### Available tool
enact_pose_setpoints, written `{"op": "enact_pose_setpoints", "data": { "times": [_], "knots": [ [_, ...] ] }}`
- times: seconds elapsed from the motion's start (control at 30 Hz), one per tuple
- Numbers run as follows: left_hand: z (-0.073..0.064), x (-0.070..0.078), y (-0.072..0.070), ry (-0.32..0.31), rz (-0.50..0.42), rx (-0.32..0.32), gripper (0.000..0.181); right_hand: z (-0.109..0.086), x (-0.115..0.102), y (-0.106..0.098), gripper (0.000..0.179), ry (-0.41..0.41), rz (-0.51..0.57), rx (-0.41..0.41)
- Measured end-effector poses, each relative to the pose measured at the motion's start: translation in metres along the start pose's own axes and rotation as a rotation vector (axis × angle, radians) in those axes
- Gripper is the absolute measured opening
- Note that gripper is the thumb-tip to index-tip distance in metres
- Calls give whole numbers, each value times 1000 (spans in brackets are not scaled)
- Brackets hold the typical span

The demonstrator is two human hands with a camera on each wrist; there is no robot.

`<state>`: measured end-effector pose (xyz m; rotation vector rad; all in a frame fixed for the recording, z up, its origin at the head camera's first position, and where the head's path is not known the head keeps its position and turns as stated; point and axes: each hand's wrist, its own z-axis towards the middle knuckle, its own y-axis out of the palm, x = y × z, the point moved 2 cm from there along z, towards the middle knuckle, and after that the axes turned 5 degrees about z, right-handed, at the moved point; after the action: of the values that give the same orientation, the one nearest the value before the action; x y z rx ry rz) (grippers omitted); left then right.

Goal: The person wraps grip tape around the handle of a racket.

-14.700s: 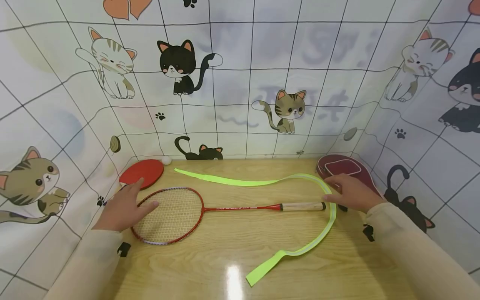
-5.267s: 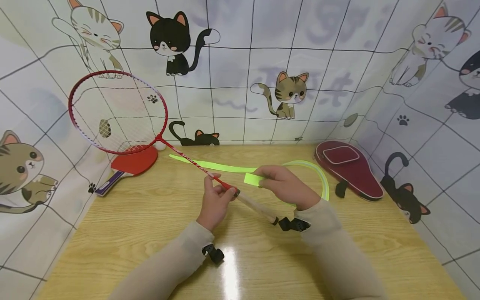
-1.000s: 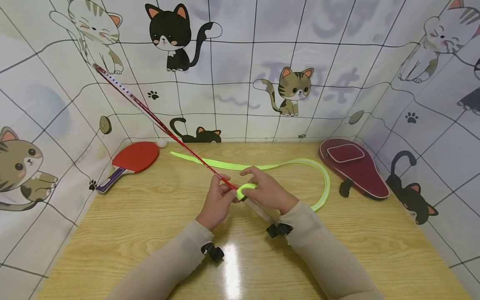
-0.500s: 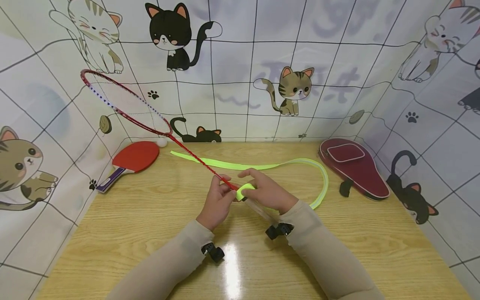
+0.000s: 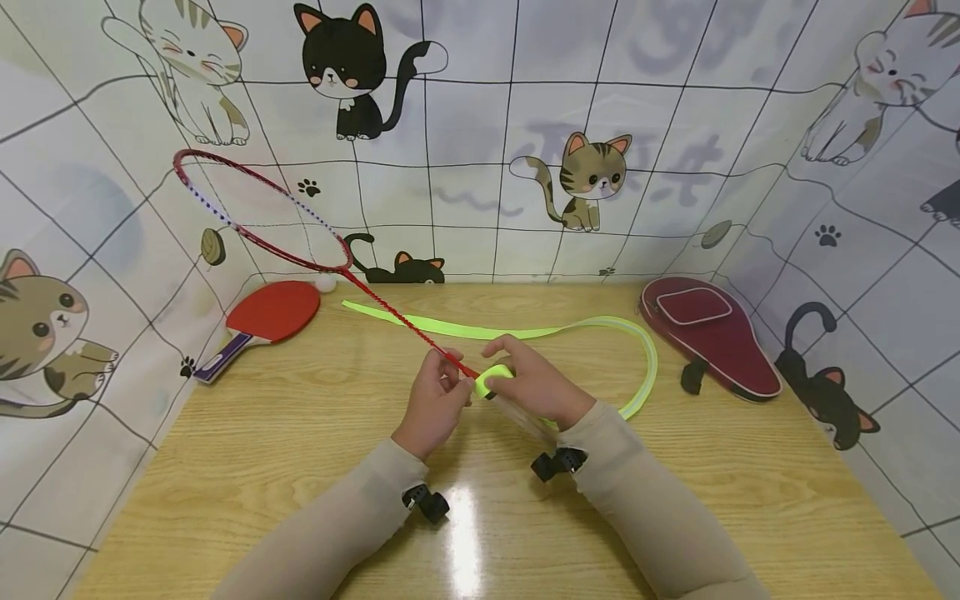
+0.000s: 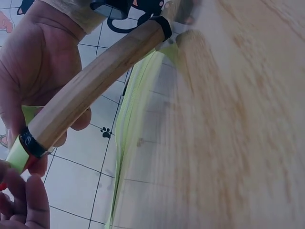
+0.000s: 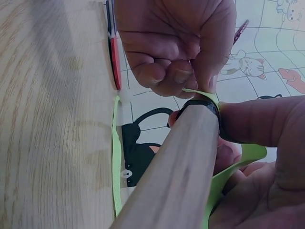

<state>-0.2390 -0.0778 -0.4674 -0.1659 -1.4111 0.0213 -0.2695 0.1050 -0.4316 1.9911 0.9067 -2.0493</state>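
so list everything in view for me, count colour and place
Badminton racket: 1, red with pale wooden handle, held above the table
Strip: 1, yellow-green, from the racket's handle onto the table
Table tennis bat: 1, red with purple handle, table's left
Ball: 1, white, beside the bat
Case: 1, dark red, table's right
Small piece: 1, black, beside the case
Table: 1, pale brown, below
Cat-print covering: count unclear, mostly white, around the table
Wrist cameras: 2, black, one per wrist
Sleeves: 2, beige, on the arms
Left hand: 1, bare, by the lower shaft
Right hand: 1, bare, at the strip and handle
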Motion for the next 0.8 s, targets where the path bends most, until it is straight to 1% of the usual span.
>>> {"op": "enact_pose_setpoints", "data": {
  "times": [0.2,0.37,0.6,0.7,0.8],
  "knots": [
    [1,0,0,-26,-49,-7,33,1,3,1,38,-21,-10,13],
    [0,1,1,-35,-38,2,31,1,2,3,39,-22,-16,12],
    [-1,3,0,-59,-38,22,24,0,-1,5,36,-45,-36,15],
    [-1,4,0,-74,-24,31,24,-1,-3,7,36,-57,-66,19],
    [-2,4,0,-96,-32,39,27,-1,-4,9,37,-65,-102,26]
  ]
}}
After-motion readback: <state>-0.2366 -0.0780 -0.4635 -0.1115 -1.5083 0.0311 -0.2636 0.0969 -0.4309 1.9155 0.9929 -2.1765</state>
